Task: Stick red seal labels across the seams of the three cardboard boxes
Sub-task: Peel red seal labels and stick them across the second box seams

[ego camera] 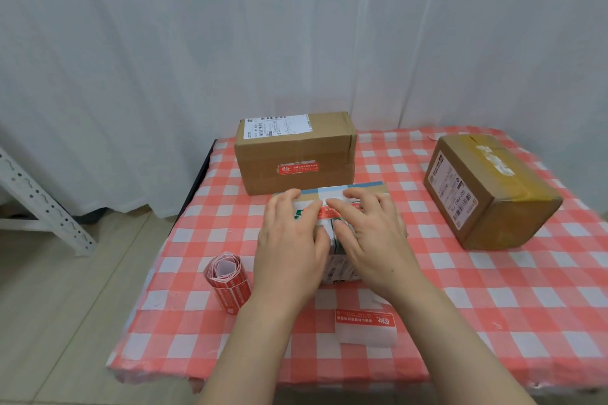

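A counter [493,322] covered in a red-and-white checked cloth fills the lower right of the view, standing in front of sheer white curtains [164,42] that hang to a pale wood-look floor [65,289]. A white perforated metal frame [33,200] leans in at the left edge.

At the counter's middle sits a small box [335,259] with white and green printing and a blue-edged top. Both hands lie on it: the left hand [289,240] and right hand [368,233] are flat, fingers [342,210] spread, with the forefingers pressing down on a red seal label [324,211] laid across the box's top seam.

Behind it stands a brown cardboard box [296,151] with a shipping label on top and a red seal label already stuck on its front face [298,168]. To the right, well apart, lies a third brown box [493,194], taped in yellow and tilted.

A roll of red labels [227,282] stands just left of the left wrist. Near the front edge lies a loose red label on white backing paper [365,325].
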